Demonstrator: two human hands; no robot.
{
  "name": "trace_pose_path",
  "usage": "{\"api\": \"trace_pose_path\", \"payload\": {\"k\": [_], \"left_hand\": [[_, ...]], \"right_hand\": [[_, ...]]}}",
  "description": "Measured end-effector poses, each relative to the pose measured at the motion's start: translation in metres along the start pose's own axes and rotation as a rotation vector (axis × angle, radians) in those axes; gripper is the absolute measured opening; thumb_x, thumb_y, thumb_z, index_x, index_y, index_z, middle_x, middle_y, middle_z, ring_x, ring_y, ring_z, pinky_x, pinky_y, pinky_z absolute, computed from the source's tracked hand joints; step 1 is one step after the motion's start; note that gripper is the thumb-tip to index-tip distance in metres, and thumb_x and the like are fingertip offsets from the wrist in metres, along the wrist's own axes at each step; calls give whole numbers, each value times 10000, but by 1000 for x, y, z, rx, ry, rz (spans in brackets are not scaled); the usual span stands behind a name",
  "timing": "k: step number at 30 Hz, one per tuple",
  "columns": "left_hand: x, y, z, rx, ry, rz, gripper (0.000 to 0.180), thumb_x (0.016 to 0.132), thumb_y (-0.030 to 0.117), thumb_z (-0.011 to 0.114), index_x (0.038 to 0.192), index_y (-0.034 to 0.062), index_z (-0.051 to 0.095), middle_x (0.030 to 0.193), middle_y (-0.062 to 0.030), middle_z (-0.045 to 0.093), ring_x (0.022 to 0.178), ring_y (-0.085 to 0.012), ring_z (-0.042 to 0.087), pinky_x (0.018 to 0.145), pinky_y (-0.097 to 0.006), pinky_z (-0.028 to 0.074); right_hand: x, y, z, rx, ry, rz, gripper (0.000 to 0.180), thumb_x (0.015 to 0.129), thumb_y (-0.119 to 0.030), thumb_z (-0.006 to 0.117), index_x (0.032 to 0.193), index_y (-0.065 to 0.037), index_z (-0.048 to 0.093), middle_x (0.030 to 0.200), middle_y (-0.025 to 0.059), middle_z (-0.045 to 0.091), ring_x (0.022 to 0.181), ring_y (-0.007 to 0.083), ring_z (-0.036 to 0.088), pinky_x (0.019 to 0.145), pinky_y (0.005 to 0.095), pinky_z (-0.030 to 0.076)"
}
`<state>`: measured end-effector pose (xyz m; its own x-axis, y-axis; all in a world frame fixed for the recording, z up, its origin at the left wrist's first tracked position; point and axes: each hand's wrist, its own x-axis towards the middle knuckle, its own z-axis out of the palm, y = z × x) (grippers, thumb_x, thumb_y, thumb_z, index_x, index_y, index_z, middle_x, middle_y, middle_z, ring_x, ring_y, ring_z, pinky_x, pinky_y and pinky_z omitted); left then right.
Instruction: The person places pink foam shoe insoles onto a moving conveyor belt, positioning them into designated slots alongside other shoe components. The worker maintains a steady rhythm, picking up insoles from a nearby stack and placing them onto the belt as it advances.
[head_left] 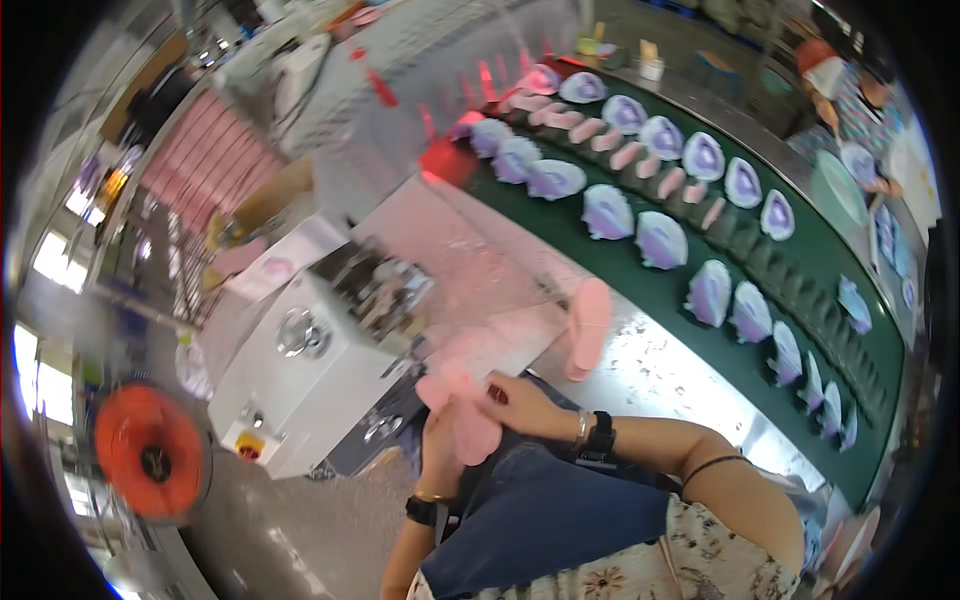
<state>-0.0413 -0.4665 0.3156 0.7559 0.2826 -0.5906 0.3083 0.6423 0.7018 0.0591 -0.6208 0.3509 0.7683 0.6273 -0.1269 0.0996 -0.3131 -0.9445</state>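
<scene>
In front of the white machine (315, 365), at my lap, I hold a pink shoe sole (474, 432). My left hand (440, 450) is closed on its near left side, the thumb lying along the sole. My right hand (522, 408) is curled at the sole's right edge, with fingers bent and a small dark spot showing between them; its fingertips are partly hidden. Just beyond, a pale pink-dusted board (515, 335) lies under the machine's working head (395, 295). Another pair of pink soles (589, 328) rests on the metal table edge to the right.
A green conveyor belt (560, 222) carries several purple-and-white shoe uppers (661, 240) and a row of pink soles (627, 156). Red light glows at its far left end. An orange fan (152, 450) stands at left. Another person (865, 110) works across the belt at far right.
</scene>
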Motion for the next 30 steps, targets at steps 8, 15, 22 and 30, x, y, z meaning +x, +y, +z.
{"api": "trace_pose_path", "payload": {"k": [8,15,22,30], "left_hand": [[-40,27,-25,-119,-105,-214,691,972,569,270,1306,-7,454,923,-106,594,776,-218,612,683,-393,557],[-49,25,-33,-137,-113,-199,725,966,600,231,1317,3,445,925,-108,593,775,-221,609,696,-395,551],[-51,19,-40,-143,-123,-238,707,971,588,232,1312,7,448,909,-114,602,770,-222,608,691,-392,550],[-50,31,-28,-91,-75,-232,756,937,646,285,1310,6,437,914,-138,613,771,-236,609,686,-393,547]], "right_hand": [[155,38,5,84,245,-10,221,847,-209,636,888,-6,557,685,68,578,624,158,562,589,306,448],[188,16,-11,-328,511,-295,210,777,-169,639,912,-22,577,901,206,606,838,387,596,715,440,467],[208,18,-20,-483,421,-112,312,754,-248,694,946,-10,630,934,199,634,897,389,599,747,442,476],[254,32,-23,81,604,24,347,810,-290,657,863,52,629,801,223,659,713,343,657,637,405,519]]}}
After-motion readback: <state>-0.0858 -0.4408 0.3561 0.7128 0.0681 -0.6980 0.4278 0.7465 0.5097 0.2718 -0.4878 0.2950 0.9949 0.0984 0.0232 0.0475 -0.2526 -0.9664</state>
